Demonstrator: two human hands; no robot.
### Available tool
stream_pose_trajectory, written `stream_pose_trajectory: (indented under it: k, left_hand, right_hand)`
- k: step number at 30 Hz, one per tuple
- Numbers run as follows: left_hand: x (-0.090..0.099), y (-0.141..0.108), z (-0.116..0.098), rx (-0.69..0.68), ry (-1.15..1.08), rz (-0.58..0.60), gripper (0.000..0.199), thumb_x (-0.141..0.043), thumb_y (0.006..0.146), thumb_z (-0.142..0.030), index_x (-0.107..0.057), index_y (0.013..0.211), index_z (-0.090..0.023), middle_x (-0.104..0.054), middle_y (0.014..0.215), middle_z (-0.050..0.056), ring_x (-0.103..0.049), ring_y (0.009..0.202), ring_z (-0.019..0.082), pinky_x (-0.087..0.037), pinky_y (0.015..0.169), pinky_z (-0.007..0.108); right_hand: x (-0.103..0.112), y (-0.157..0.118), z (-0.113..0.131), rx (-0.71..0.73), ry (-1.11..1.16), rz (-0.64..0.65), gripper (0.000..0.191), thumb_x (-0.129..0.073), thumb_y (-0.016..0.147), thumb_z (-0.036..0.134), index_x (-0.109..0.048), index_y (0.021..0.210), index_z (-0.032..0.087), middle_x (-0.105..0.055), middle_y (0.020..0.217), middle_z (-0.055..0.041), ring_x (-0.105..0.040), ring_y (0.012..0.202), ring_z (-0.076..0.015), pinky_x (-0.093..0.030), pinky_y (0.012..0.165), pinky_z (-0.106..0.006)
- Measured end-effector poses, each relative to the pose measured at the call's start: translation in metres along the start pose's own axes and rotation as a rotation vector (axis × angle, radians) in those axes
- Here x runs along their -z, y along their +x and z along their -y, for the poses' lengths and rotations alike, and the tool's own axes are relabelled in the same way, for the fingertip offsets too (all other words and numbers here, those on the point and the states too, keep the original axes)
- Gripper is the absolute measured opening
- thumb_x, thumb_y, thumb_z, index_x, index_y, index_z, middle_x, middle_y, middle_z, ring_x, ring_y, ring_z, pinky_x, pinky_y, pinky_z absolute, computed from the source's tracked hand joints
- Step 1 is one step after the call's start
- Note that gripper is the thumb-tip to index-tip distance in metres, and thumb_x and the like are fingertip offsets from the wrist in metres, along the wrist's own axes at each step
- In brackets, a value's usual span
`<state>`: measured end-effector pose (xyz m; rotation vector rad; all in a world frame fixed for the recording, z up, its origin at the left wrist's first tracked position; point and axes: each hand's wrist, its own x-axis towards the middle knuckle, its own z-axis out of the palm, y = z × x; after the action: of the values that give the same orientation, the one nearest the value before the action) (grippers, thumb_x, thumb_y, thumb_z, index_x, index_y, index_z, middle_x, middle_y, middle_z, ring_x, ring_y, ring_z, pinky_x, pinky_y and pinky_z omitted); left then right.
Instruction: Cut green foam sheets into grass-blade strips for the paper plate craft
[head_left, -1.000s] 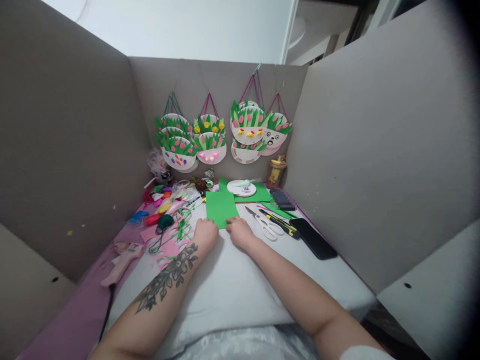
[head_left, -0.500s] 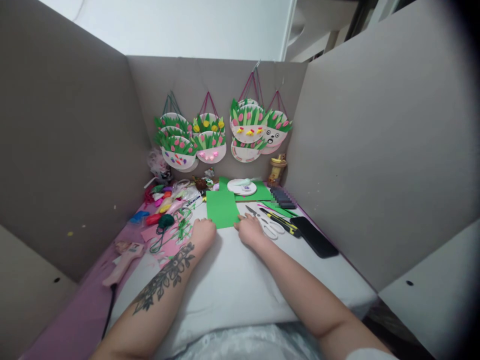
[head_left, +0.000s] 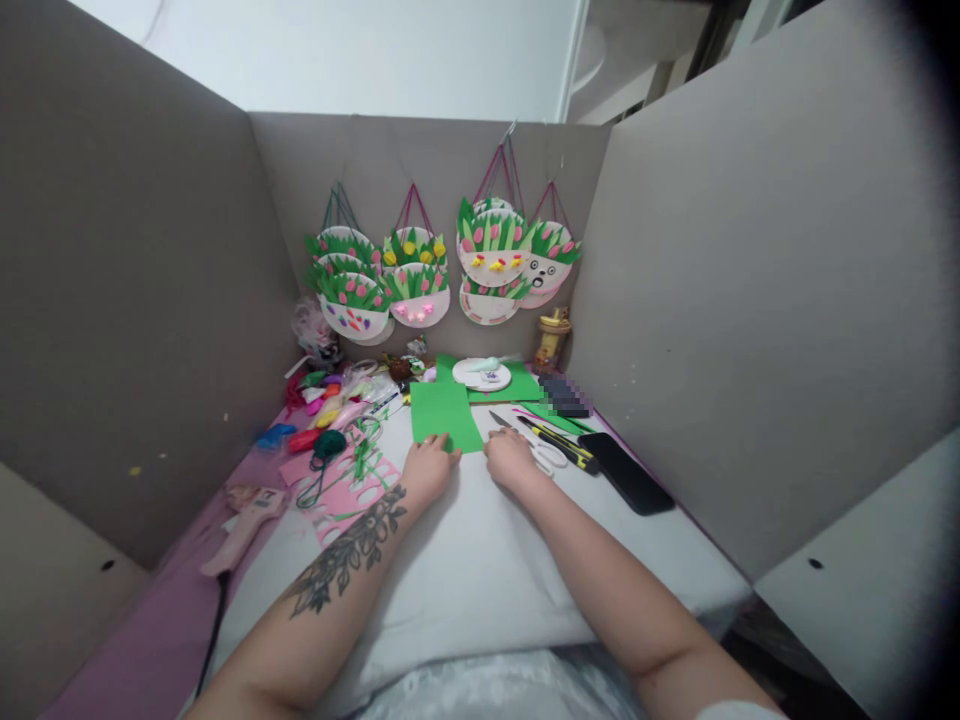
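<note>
A green sheet (head_left: 446,412) lies on the white-covered table in front of me. My left hand (head_left: 431,467) rests at its near edge, fingers spread a little over the paper. Beside the sheet's near right corner is my right hand (head_left: 511,458), its fingers curled together; whether it pinches anything is too small to tell. White-handled scissors (head_left: 551,455) lie just right of that hand, partly hidden by it. Behind the sheet, a white paper plate (head_left: 481,374) sits on more green paper (head_left: 525,388).
Cutters (head_left: 559,442) and a black phone (head_left: 628,474) lie on the right. To the left are pink paper scraps (head_left: 330,515), dark green yarn (head_left: 329,445), coloured clay packs and a pink glue gun (head_left: 247,525). Decorated plates (head_left: 420,308) hang on the grey back panel.
My left hand has moved right, from the sheet's left corner onto its near edge, and its fingers have opened. My right hand has shifted slightly right, off the sheet's corner.
</note>
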<state>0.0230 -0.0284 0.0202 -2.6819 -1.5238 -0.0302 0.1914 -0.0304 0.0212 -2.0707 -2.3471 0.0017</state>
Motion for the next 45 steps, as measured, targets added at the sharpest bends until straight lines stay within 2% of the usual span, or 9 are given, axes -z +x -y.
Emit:
stream_pose_trajectory:
  k: [4, 8, 15, 21, 25, 30, 34, 38, 45]
  left_hand:
    - [0.008, -0.003, 0.010, 0.088, 0.021, 0.044, 0.033, -0.036, 0.089, -0.018, -0.069, 0.097, -0.015, -0.063, 0.106, 0.017, -0.056, 0.104, 0.029, -0.043, 0.082, 0.042]
    - [0.017, -0.012, 0.019, 0.190, 0.048, 0.069, 0.031, -0.039, 0.082, -0.008, -0.068, 0.091, -0.007, -0.066, 0.093, 0.021, -0.060, 0.093, 0.030, -0.044, 0.077, 0.042]
    - [0.021, -0.019, 0.023, 0.238, 0.045, 0.061, 0.032, -0.038, 0.080, -0.005, -0.068, 0.092, -0.006, -0.066, 0.093, 0.022, -0.062, 0.094, 0.028, -0.044, 0.078, 0.039]
    - [0.011, -0.014, 0.035, 0.299, 0.000, 0.004, 0.029, -0.040, 0.080, -0.007, -0.066, 0.092, -0.008, -0.066, 0.092, 0.018, -0.064, 0.088, 0.024, -0.046, 0.074, 0.032]
    - [0.003, -0.011, 0.036, 0.275, -0.069, -0.085, 0.028, -0.040, 0.081, -0.010, -0.065, 0.093, -0.013, -0.064, 0.101, 0.014, -0.061, 0.094, 0.023, -0.045, 0.078, 0.031]
    - [-0.009, -0.001, 0.032, 0.258, -0.200, -0.191, 0.028, -0.038, 0.086, -0.019, -0.065, 0.093, -0.018, -0.066, 0.098, 0.009, -0.060, 0.097, 0.020, -0.044, 0.084, 0.030]
    - [-0.007, 0.006, 0.047, 0.333, -0.284, -0.286, 0.040, -0.026, 0.088, -0.014, -0.058, 0.112, -0.017, -0.064, 0.111, 0.007, -0.058, 0.102, 0.015, -0.045, 0.083, 0.024]
    - [-0.003, 0.006, 0.061, 0.401, -0.303, -0.320, 0.045, -0.016, 0.090, -0.016, -0.054, 0.116, -0.014, -0.064, 0.111, 0.009, -0.059, 0.098, 0.017, -0.046, 0.079, 0.026]
    - [-0.013, 0.006, 0.033, 0.268, -0.261, -0.182, 0.021, -0.048, 0.081, -0.030, -0.066, 0.083, -0.018, -0.068, 0.091, 0.007, -0.058, 0.093, 0.021, -0.042, 0.082, 0.028]
  right_hand:
    - [0.003, -0.001, -0.003, 0.000, 0.010, 0.006, 0.030, -0.047, 0.079, 0.013, -0.071, 0.096, 0.015, -0.064, 0.109, -0.0166, -0.050, 0.109, -0.0267, -0.038, 0.084, -0.034]
    - [0.004, -0.001, -0.005, -0.006, 0.019, 0.009, 0.028, -0.048, 0.078, 0.012, -0.071, 0.094, 0.016, -0.064, 0.107, -0.0160, -0.052, 0.107, -0.0260, -0.039, 0.083, -0.032]
    - [-0.003, 0.002, -0.009, -0.015, 0.057, -0.018, 0.026, -0.052, 0.075, 0.013, -0.073, 0.088, 0.021, -0.067, 0.101, -0.0107, -0.056, 0.101, -0.0246, -0.040, 0.080, -0.030]
    - [-0.002, 0.010, -0.057, -0.214, 0.085, -0.145, 0.037, -0.044, 0.085, 0.017, -0.064, 0.115, 0.023, -0.062, 0.117, -0.0121, -0.054, 0.107, -0.0242, -0.038, 0.086, -0.031]
    - [-0.007, 0.012, -0.091, -0.379, 0.094, -0.143, 0.032, -0.046, 0.085, 0.025, -0.069, 0.106, 0.019, -0.063, 0.109, -0.0169, -0.056, 0.102, -0.0292, -0.042, 0.080, -0.036]
    - [-0.017, 0.018, -0.104, -0.435, 0.130, -0.136, 0.027, -0.051, 0.083, 0.028, -0.069, 0.102, 0.024, -0.064, 0.107, -0.0128, -0.059, 0.098, -0.0264, -0.043, 0.075, -0.033]
    - [-0.022, 0.024, -0.108, -0.460, 0.168, -0.144, 0.026, -0.055, 0.080, 0.028, -0.066, 0.104, 0.023, -0.067, 0.102, -0.0106, -0.061, 0.093, -0.0244, -0.043, 0.071, -0.030]
    - [-0.022, 0.025, -0.115, -0.466, 0.199, -0.153, 0.030, -0.060, 0.078, 0.026, -0.064, 0.107, 0.020, -0.068, 0.099, -0.0109, -0.063, 0.089, -0.0227, -0.043, 0.070, -0.028]
    - [-0.001, 0.012, -0.096, -0.252, 0.204, -0.259, 0.035, -0.050, 0.086, 0.028, -0.060, 0.117, 0.016, -0.063, 0.113, -0.0131, -0.056, 0.103, -0.0220, -0.038, 0.083, -0.027]
